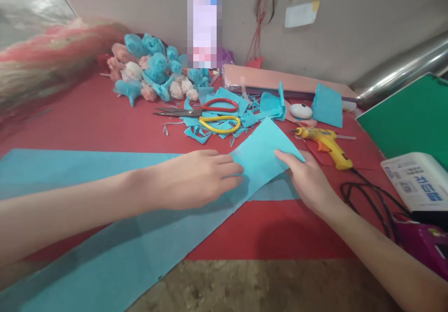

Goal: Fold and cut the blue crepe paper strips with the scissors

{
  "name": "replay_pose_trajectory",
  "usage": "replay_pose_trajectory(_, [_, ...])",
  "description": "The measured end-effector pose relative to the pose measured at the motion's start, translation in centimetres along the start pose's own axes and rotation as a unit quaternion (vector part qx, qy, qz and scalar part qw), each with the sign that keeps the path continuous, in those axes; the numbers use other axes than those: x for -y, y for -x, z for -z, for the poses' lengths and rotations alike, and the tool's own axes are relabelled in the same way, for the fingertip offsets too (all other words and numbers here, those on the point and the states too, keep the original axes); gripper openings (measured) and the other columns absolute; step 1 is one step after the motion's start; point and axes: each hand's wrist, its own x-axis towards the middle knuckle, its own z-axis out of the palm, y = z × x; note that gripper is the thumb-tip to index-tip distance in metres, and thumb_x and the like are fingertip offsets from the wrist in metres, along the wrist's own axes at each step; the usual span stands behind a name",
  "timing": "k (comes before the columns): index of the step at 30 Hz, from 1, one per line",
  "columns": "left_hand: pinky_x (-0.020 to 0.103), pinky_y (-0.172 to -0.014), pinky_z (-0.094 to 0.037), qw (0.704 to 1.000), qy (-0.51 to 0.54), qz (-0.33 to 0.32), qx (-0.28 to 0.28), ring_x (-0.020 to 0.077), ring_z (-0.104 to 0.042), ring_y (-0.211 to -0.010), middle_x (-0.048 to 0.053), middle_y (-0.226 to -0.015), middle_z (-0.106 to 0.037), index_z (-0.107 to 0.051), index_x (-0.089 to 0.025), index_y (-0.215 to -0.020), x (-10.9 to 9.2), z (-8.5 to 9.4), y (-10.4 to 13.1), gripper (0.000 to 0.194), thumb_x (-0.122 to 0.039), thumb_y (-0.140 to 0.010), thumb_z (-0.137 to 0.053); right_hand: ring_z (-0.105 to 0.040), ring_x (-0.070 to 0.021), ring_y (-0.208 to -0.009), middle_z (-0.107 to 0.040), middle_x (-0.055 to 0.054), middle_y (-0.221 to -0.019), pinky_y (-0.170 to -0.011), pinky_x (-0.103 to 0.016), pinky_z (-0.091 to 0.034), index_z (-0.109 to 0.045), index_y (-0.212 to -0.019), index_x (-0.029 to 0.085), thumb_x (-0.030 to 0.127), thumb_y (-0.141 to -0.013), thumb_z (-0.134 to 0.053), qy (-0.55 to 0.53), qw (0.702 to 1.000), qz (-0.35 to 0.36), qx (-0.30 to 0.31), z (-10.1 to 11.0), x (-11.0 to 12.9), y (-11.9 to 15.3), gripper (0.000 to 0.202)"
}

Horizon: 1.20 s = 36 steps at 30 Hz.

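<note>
A long strip of light blue crepe paper (150,251) runs slantwise over the red table, and its far right end is lifted. My right hand (310,176) pinches that end at its right edge, thumb on top. My left hand (206,179) rests on the strip closer to its middle, fingers curled and together against the paper; the fingertips are partly hidden. Beneath lies a second blue paper strip (84,160), stretched from left to right. Beyond my hands are scissors (196,112) with one red and one yellow handle, lying on blue paper scraps (198,134).
Crepe paper flowers (157,69) are heaped at the back left, near a blurred upright screen (205,27). On the right lie a yellow glue gun (329,146) with a black cord, a white oval object (301,111), folded blue paper (327,105) and a white box (415,181).
</note>
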Motion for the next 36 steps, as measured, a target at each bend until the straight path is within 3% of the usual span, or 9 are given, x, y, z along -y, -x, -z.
replay_pose_trajectory(3, [0.031,-0.07,-0.05,0.998,-0.016,-0.056,0.034,0.0195,-0.06,-0.091,0.008,-0.117,-0.063,-0.06,-0.013,-0.109,0.7,-2.4,-1.9,0.027,-0.015,-0.09,-0.04,-0.052,-0.0176,-0.061,-0.052,0.001,-0.058,-0.06,-0.031,-0.046,-0.05,-0.051,0.023,0.034,-0.069,-0.056,0.007,1.0,0.01,-0.003,0.1,0.3,0.1,0.022])
replay_pose_trajectory(7, [0.034,-0.076,-0.05,0.999,0.008,-0.049,0.021,0.0215,-0.057,-0.097,0.008,-0.126,-0.058,-0.056,-0.012,-0.116,0.7,-4.0,-1.6,0.03,-0.017,-0.092,-0.039,-0.041,-0.0127,-0.052,-0.042,0.004,-0.053,-0.049,-0.026,-0.038,-0.044,-0.052,0.023,0.036,-0.072,-0.057,0.005,1.0,0.019,-0.003,-0.1,-0.4,0.1,0.027])
replay_pose_trajectory(11, [0.034,-0.078,-0.05,0.999,0.028,-0.045,-0.002,0.0208,-0.056,-0.094,0.008,-0.125,-0.059,-0.055,-0.012,-0.118,0.8,-4.2,-1.4,0.031,-0.017,-0.092,-0.038,-0.037,-0.0113,-0.05,-0.039,0.004,-0.053,-0.048,-0.025,-0.036,-0.041,-0.052,0.022,0.036,-0.073,-0.057,-0.003,1.0,0.029,0.011,-0.3,-0.3,0.4,0.03])
replay_pose_trajectory(16, [0.035,-0.079,-0.051,0.998,0.041,-0.043,-0.008,0.0224,-0.056,-0.097,0.007,-0.124,-0.06,-0.055,-0.011,-0.117,0.8,-4.2,-1.4,0.031,-0.017,-0.092,-0.038,-0.039,-0.0108,-0.052,-0.044,0.004,-0.058,-0.05,-0.024,-0.038,-0.046,-0.059,0.022,0.032,-0.083,-0.05,-0.025,0.992,0.094,0.081,-0.6,0.3,1.2,0.026])
replay_pose_trajectory(21, [0.036,-0.087,-0.049,0.997,0.049,-0.053,-0.031,0.0232,-0.054,-0.104,0.009,-0.12,-0.062,-0.056,-0.01,-0.115,0.8,-4.3,-1.4,0.03,-0.016,-0.093,-0.037,-0.031,-0.0092,-0.047,-0.035,0.006,-0.053,-0.045,-0.022,-0.033,-0.04,-0.057,0.022,0.029,-0.087,-0.049,-0.023,0.988,0.103,0.113,-0.7,0.2,1.8,0.032])
replay_pose_trajectory(29, [0.034,-0.078,-0.05,0.998,0.033,-0.051,-0.035,0.0209,-0.056,-0.094,0.007,-0.121,-0.063,-0.057,-0.011,-0.114,0.8,-4.2,-1.3,0.029,-0.015,-0.092,-0.038,-0.054,-0.014,-0.065,-0.057,0.002,-0.069,-0.061,-0.026,-0.048,-0.06,-0.076,0.023,0.033,-0.089,-0.05,0.004,0.988,0.121,0.094,-1.2,-1.4,2.1,0.019])
replay_pose_trajectory(36, [0.034,-0.08,-0.051,0.998,0.03,-0.055,-0.031,0.0211,-0.056,-0.094,0.006,-0.123,-0.062,-0.06,-0.011,-0.112,0.8,-4.2,-1.1,0.03,-0.016,-0.092,-0.038,-0.062,-0.0184,-0.082,-0.067,-0.001,-0.087,-0.078,-0.031,-0.052,-0.066,-0.101,0.026,0.036,-0.092,-0.042,0.043,0.982,0.157,0.1,-1.8,-2.1,2.4,0.027])
